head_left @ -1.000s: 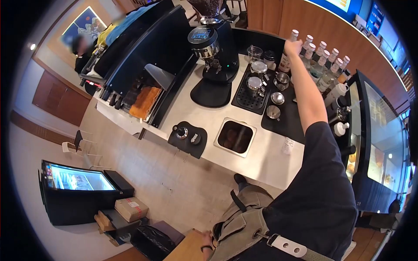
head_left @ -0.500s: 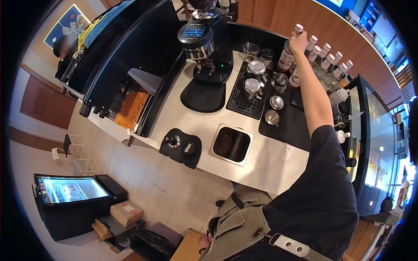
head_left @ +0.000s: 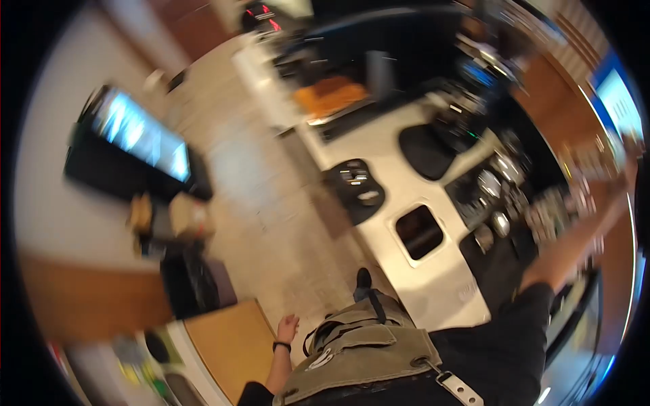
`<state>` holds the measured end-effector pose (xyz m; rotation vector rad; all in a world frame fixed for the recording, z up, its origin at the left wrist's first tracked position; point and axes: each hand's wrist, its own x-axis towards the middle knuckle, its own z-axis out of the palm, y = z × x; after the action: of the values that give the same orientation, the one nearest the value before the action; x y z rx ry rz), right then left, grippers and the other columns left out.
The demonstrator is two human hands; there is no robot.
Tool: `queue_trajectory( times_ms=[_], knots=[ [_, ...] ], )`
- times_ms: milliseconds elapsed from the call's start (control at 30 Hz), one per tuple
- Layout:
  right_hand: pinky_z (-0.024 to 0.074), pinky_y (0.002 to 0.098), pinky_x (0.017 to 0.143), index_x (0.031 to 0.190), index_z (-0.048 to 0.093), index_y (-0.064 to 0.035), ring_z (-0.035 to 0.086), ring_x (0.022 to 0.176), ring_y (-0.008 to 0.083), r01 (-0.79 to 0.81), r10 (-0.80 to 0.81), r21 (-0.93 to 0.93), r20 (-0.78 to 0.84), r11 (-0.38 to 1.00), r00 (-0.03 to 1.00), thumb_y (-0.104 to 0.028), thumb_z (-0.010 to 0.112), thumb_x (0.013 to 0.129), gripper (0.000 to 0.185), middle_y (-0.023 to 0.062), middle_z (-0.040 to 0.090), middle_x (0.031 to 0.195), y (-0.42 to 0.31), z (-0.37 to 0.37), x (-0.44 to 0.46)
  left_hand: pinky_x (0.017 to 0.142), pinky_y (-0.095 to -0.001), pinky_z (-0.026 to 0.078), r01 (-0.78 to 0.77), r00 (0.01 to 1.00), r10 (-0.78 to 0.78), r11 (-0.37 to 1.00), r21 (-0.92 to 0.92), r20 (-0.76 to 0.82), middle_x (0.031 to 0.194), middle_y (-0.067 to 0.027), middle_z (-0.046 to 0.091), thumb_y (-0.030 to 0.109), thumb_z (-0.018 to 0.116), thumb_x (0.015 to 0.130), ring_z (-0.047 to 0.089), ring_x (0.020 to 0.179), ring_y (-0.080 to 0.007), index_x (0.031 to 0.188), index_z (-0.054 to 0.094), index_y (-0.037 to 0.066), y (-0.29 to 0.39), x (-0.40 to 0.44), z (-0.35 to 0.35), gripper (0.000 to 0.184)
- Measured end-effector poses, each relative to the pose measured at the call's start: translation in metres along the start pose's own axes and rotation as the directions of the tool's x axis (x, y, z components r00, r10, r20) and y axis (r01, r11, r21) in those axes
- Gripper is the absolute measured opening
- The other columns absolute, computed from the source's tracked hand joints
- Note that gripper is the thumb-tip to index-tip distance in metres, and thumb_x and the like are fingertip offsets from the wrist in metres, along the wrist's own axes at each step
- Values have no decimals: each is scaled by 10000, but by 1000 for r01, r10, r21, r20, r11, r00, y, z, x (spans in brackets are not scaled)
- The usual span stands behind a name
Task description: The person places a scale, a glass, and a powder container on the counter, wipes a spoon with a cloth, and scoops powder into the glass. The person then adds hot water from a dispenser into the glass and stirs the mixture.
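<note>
Motion blur smears much of the view. My right arm stretches to the far right edge, where my right hand is too smeared to show its fingers or anything in them. Below and left of it stand the blurred syrup bottles. My left hand hangs low, beside the wooden surface, with its fingers loosely apart and nothing visible in it. Metal pitchers sit on the black drip tray. Small metal cups lie on the dark mat.
The counter holds a square inset bin, a black mat with tamping tools and a coffee grinder. An orange cloth lies further left. A lit fridge, a cardboard box and a black-lined bin stand at the left.
The view has swung and blurred. My right hand, earlier at a bottle's neck, now shows beyond the bottles at the right edge. More of my left hand and forearm shows.
</note>
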<state>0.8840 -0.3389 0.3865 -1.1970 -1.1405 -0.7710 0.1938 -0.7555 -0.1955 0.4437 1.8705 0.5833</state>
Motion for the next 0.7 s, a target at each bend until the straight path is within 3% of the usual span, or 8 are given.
queue_trajectory(
  times_ms=[67, 133, 233, 333, 433, 567, 667, 700],
  knots=[
    [511, 480, 718, 1045, 606, 32, 652, 833, 382, -24, 8, 336, 50, 942, 999, -282, 724, 912, 361, 219, 650, 983, -62, 4, -11, 874, -336, 564, -276, 961, 277, 960, 54, -14, 1145, -136, 718, 268, 726, 964, 701, 1007, -205, 1321, 610, 4, 23, -26, 18, 459],
    [510, 473, 711, 1072, 593, 28, 646, 835, 368, -97, 9, 648, 138, 756, 990, -284, 721, 917, 370, 208, 639, 1003, -120, -1, -33, 957, -343, 539, -367, 929, 364, 930, -38, -61, 1192, -148, 708, 284, 722, 973, 689, 1092, -222, 1335, 588, -9, 74, -79, 33, 485],
    [510, 463, 701, 1112, 573, 22, 638, 838, 348, -285, -82, 932, 310, 223, 947, -286, 716, 925, 387, 191, 622, 1033, -226, -16, -90, 989, -363, 530, -493, 869, 488, 840, -226, -82, 1265, -149, 678, 297, 714, 982, 664, 1159, -228, 1368, 569, 14, 117, -154, 34, 500],
    [509, 452, 691, 1152, 554, 15, 629, 842, 327, -522, -282, 769, 442, -370, 851, -288, 711, 933, 406, 174, 604, 1063, -330, -53, -152, 1050, -381, 493, -632, 775, 611, 754, -180, -159, 1347, -119, 645, 318, 676, 1010, 618, 1234, -230, 1399, 558, 46, 122, -256, 20, 488],
    [508, 442, 682, 1192, 534, 9, 621, 845, 306, -672, -547, 256, 419, -694, 725, -290, 706, 941, 427, 157, 587, 1093, -429, -121, -212, 1113, -418, 437, -696, 713, 664, 636, -333, -224, 1412, -127, 596, 406, 719, 965, 548, 1333, -274, 1475, 484, 70, 96, -369, 5, 654],
    [507, 428, 668, 1246, 508, 1, 610, 849, 279, -678, -783, -417, 157, -605, 601, -293, 700, 952, 458, 134, 564, 1133, -540, -258, -279, 1189, -457, 346, -815, 539, 659, 565, -127, -525, 1577, -161, 419, 439, 789, 886, 404, 1460, -334, 1571, 347, 86, 1, -504, 0, 888],
    [507, 417, 659, 1286, 489, -5, 601, 853, 258, -632, -838, -688, -64, -356, 542, -296, 695, 960, 483, 117, 547, 1163, -600, -379, -324, 1216, -460, 307, -775, 436, 512, 632, -20, -740, 1616, -188, 340, 381, 820, 849, 338, 1493, -356, 1590, 296, 72, -74, -572, 7, 959],
    [507, 414, 655, 1299, 482, -7, 598, 854, 251, -652, -860, -700, -105, -292, 499, -297, 693, 962, 492, 112, 542, 1173, -616, -426, -347, 1216, -454, 313, -732, 328, 459, 676, 85, -825, 1597, -207, 356, 299, 844, 819, 344, 1487, -366, 1581, 284, 31, -113, -579, 15, 983]
  ],
)
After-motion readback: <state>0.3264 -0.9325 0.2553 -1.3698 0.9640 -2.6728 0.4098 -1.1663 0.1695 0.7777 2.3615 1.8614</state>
